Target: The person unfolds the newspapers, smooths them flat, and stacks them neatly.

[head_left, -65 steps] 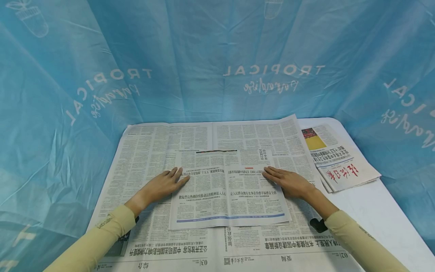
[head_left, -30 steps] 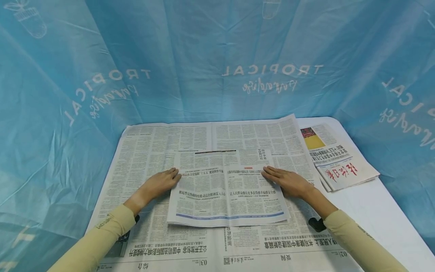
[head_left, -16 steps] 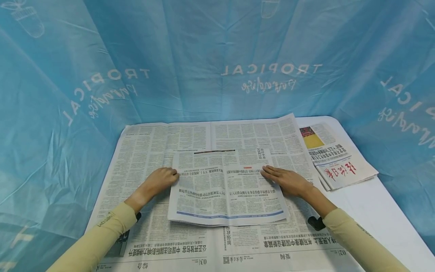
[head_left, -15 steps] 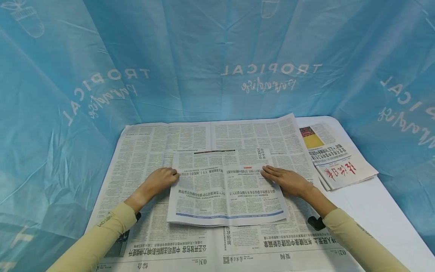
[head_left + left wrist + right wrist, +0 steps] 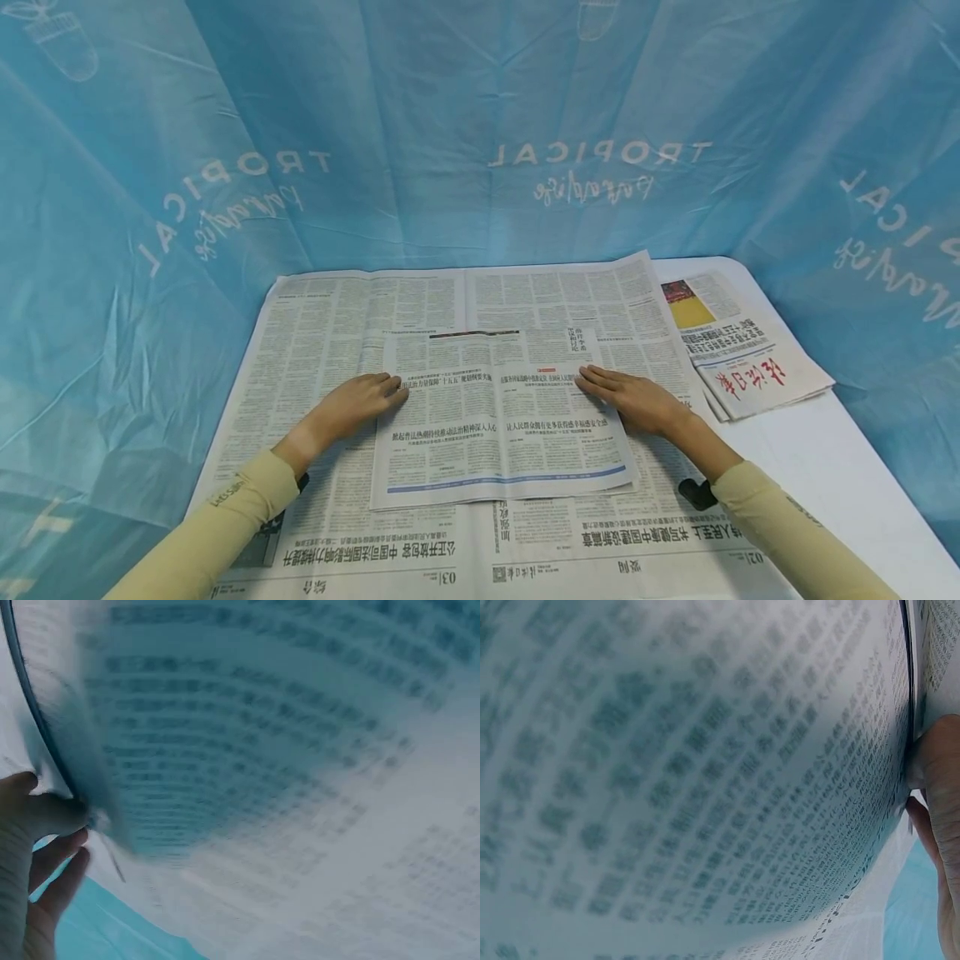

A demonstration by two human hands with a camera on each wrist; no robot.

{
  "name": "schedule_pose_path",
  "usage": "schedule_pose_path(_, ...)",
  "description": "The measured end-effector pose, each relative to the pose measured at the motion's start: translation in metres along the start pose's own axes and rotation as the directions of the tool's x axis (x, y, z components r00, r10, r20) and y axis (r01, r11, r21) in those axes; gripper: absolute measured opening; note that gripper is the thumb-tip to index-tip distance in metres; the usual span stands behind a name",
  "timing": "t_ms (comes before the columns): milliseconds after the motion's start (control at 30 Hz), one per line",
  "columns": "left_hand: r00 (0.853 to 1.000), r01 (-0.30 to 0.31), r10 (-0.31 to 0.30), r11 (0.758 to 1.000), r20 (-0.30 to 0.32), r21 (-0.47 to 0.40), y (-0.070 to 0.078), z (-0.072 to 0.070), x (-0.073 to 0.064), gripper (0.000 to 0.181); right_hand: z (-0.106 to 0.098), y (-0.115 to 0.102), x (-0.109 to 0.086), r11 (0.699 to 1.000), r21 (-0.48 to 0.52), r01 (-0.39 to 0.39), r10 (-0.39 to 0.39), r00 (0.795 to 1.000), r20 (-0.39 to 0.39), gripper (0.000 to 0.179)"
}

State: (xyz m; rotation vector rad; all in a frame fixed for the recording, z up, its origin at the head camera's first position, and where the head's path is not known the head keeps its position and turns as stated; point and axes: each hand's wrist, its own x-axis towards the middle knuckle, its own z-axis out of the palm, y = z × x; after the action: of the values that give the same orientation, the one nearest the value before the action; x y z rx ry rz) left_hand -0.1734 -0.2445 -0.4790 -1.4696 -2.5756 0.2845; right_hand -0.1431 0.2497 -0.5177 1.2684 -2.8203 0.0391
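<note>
A newspaper [image 5: 558,446] folded to a smaller size is held over a larger spread newspaper [image 5: 315,333] in the head view, its centre crease running from near to far. My left hand [image 5: 356,407] pinches its left edge, fingertips on the printed face. On the opposite side my right hand [image 5: 641,404] grips the right edge, fingers lying over the top. Thumb and fingers of the left hand meet at the page edge in the left wrist view. In the right wrist view the sheet curves toward the right thumb [image 5: 937,754], which sits at the edge.
A folded newspaper stack [image 5: 757,358] with red characters lies on the white table [image 5: 847,467] at the right. A blue curtain [image 5: 480,183] with white lettering encloses the table at the back and sides.
The left hand's spread fingers drew in to the left edge, then slid slightly inward onto the page. The folded newspaper's near-left part shifted a little. The right hand stays nearly still.
</note>
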Motion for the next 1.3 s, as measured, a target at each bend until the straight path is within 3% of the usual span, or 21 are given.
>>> schedule_pose_path(67,0.999,-0.016,0.015,1.0,0.039,0.021,0.002,-0.001,0.002,0.048,0.0,0.0,0.0,1.0,-0.003,0.004,-0.004,1.0,-0.01,0.072)
schedule_pose_path(300,0.997,-0.065,0.059,0.988,0.046,0.143,0.003,0.0,0.005,0.039,0.002,0.0,-0.001,1.0,0.002,0.005,-0.005,1.0,-0.006,0.073)
schedule_pose_path(667,0.996,-0.056,0.048,0.993,0.08,0.106,0.005,0.002,-0.001,0.042,0.001,-0.001,0.0,1.0,0.018,-0.004,0.004,1.0,0.008,0.074)
schedule_pose_path(1067,0.992,-0.083,0.066,0.983,0.103,0.163,0.007,0.002,-0.005,0.046,-0.006,-0.002,0.0,1.0,0.013,0.026,-0.027,0.998,0.061,0.089)
schedule_pose_path(1200,0.989,-0.072,0.054,0.989,0.134,0.13,0.007,0.001,-0.007,0.046,-0.006,0.0,0.0,0.999,0.015,0.042,-0.043,0.997,0.066,0.072)
schedule_pose_path(1300,0.988,-0.056,0.044,0.996,0.15,0.076,0.007,0.001,-0.007,0.046,-0.006,-0.001,0.0,0.998,0.056,0.011,-0.015,0.997,0.078,0.056)
